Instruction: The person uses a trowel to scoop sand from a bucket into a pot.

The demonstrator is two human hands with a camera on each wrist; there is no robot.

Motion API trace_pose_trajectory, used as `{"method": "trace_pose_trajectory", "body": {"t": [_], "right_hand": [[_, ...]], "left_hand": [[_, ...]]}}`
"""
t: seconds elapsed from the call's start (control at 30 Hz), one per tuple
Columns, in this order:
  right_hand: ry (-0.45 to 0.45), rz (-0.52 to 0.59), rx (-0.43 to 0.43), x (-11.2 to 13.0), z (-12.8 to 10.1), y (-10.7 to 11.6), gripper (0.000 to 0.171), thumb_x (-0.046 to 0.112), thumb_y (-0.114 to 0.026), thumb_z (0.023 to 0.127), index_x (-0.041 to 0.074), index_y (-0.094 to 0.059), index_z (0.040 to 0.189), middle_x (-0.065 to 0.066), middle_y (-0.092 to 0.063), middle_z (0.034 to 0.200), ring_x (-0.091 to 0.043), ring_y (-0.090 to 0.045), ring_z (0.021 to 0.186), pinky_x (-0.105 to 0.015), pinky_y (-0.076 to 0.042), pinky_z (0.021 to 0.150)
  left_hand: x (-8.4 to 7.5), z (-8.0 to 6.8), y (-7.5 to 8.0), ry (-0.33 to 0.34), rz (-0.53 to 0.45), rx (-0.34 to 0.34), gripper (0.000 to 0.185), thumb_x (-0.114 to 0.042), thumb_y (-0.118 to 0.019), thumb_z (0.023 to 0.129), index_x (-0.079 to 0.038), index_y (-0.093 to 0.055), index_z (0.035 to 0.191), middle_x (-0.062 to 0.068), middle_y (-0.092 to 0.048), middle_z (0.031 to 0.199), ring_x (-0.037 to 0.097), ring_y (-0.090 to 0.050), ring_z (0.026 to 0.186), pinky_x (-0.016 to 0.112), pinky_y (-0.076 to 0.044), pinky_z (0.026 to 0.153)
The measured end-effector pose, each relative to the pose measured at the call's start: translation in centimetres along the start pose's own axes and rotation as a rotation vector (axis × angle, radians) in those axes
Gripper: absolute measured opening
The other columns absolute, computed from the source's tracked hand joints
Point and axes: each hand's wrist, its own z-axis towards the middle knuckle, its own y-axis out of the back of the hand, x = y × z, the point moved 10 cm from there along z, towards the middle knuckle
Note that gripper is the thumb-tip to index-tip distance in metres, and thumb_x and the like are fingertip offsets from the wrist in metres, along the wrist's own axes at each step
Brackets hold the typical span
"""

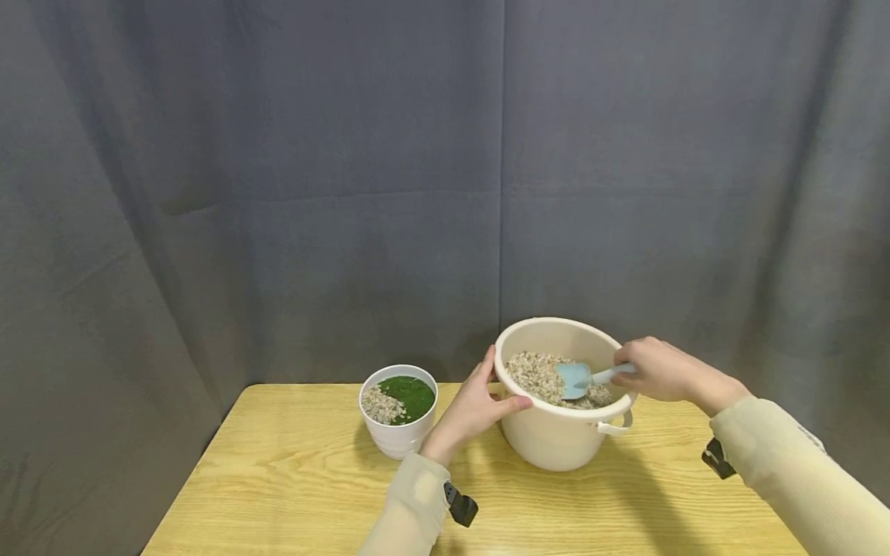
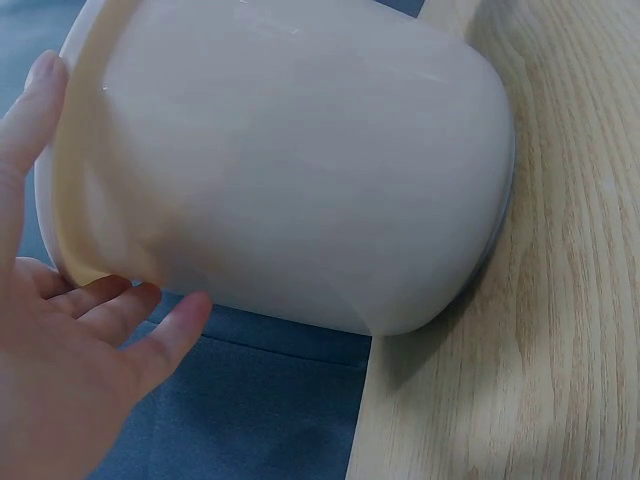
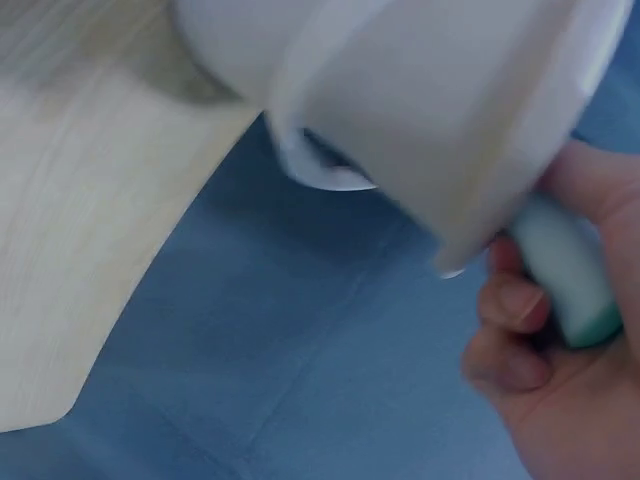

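A cream plastic bucket (image 1: 556,440) of pale, coarse grit (image 1: 534,376) stands on the table. Against its rim, at the left and front, my left hand (image 1: 473,405) rests with fingers and thumb spread; the left wrist view shows these fingers (image 2: 120,310) beside the bucket's side wall. My right hand (image 1: 657,369) grips the handle of a light blue plastic shovel (image 1: 575,380) over the bucket's right rim. The shovel's blade is down at the grit inside. In the right wrist view, fingers curl around the handle (image 3: 565,270), and the blade is hidden behind the bucket wall.
Left of the bucket stands a smaller white pot (image 1: 396,440), with a green surface (image 1: 415,394) partly covered by similar pale grit (image 1: 381,405). The bucket's carrying handle (image 1: 615,426) hangs at its right side. A grey curtain (image 1: 348,193) rises behind the wooden table (image 1: 292,479).
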Motion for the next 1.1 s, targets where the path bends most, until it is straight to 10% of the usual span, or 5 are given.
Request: {"method": "trace_pose_trajectory", "body": {"t": [0.6,1.1], "right_hand": [[0.202,0.006,-0.133,1.4,-0.4,0.5,0.002,0.016,-0.074,0.088,0.014,-0.073,0.087,0.013,-0.061,0.080,-0.002,-0.054,0.069,-0.027,-0.047,0.056],[0.199,0.086,-0.259,0.9,-0.7,0.5,0.005,0.015,-0.074,0.088,0.019,-0.072,0.086,0.017,-0.057,0.078,0.000,-0.050,0.067,-0.025,-0.043,0.055]], "left_hand": [[-0.2,-0.3,0.3,-0.010,-0.005,-0.001,0.111,-0.038,-0.082,0.080,-0.012,-0.008,0.158,0.015,-0.034,0.150,0.021,-0.057,0.115,0.035,-0.054,0.093],[0.2,-0.5,0.0,0.021,-0.008,-0.008,0.112,-0.043,-0.082,0.078,-0.017,-0.008,0.159,0.011,-0.035,0.151,0.021,-0.060,0.109,0.034,-0.053,0.092]]}}
